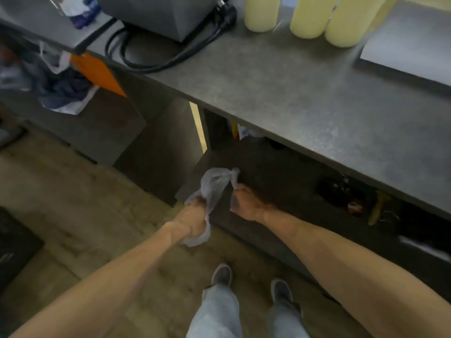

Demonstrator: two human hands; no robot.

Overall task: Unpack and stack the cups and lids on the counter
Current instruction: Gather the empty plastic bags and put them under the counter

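A crumpled clear plastic bag (214,184) hangs between both hands, low in front of the counter's lower shelf. My left hand (192,215) grips the bag's bunched lower part. My right hand (246,203) pinches the bag's other end at the top. Three pale yellow stacks of cups (310,15) stand at the back of the grey counter (280,93), far above the hands. The whole frame is blurred.
A grey machine (161,13) with a looped black cable (151,62) sits at the counter's back left. A white board (410,45) lies at the right. Dark items fill the lower shelf (341,196). Bags and an orange sheet (97,74) sit at left. My feet stand on the floor below.
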